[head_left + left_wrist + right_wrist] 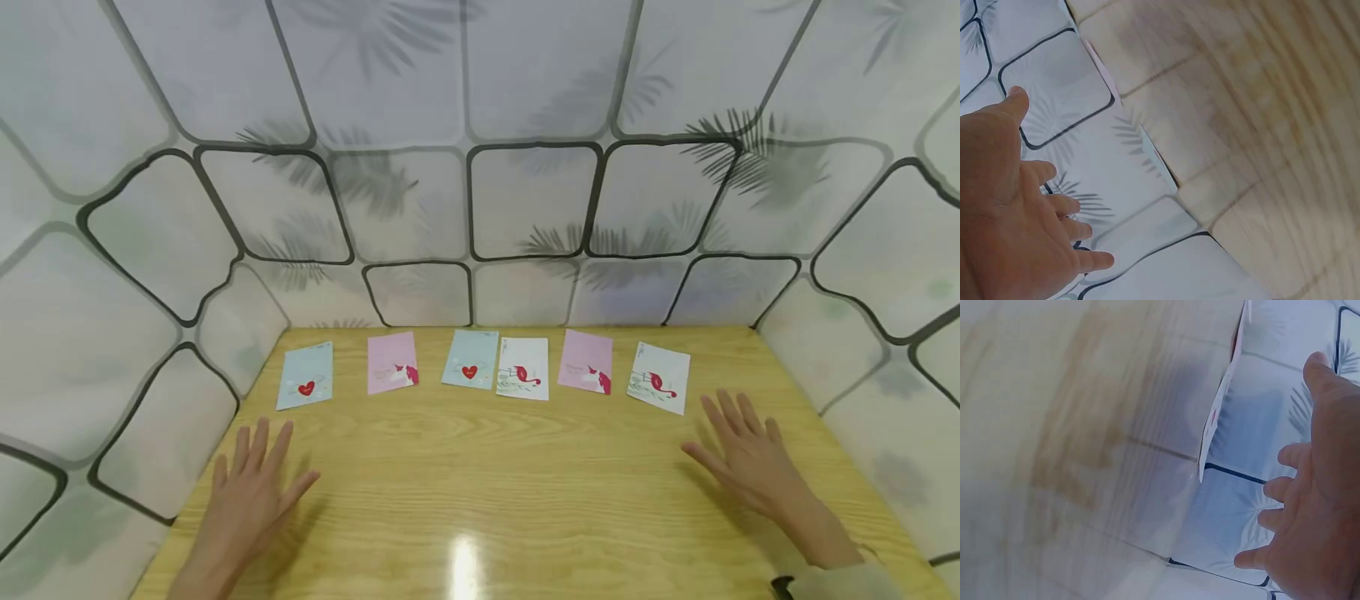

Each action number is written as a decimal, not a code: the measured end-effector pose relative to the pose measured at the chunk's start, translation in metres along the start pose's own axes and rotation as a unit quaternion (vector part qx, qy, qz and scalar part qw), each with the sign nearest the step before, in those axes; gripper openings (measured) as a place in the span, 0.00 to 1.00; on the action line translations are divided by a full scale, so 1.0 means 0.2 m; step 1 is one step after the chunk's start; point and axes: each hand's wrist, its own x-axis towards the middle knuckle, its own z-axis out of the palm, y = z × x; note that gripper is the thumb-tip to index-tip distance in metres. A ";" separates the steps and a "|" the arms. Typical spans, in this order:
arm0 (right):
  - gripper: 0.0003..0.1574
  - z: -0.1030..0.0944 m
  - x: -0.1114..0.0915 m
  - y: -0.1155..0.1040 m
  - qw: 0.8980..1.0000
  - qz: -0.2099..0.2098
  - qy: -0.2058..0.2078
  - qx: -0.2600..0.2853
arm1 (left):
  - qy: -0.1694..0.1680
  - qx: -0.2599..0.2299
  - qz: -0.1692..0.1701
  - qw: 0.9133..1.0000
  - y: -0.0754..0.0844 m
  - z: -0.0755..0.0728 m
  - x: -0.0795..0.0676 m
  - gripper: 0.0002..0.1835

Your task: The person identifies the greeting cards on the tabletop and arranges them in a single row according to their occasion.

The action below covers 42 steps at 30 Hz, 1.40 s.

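Several cards form a row along the back of the table in the head view. From the left come a blue heart card (305,377), a pink unicorn card (392,364), a second blue heart card (470,358), a white flamingo card (522,369), a second pink unicorn card (586,362) and a second white flamingo card (658,377). My left hand (247,504), fingers spread and holding nothing, is in front of the leftmost card. On the other side my right hand (753,467) is spread likewise, nearest the rightmost flamingo card.
The wooden table (480,467) has a bright light reflection near its front. A pale wall covering (536,200) with dark outlines and palm-leaf prints rises behind the cards and along both sides. A light sleeve (843,582) shows at the right wrist.
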 end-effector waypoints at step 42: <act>0.53 0.02 0.31 -0.50 0.992 -0.071 -0.007 0.100 | 0.063 -0.126 0.153 0.978 0.61 0.08 0.48 0.41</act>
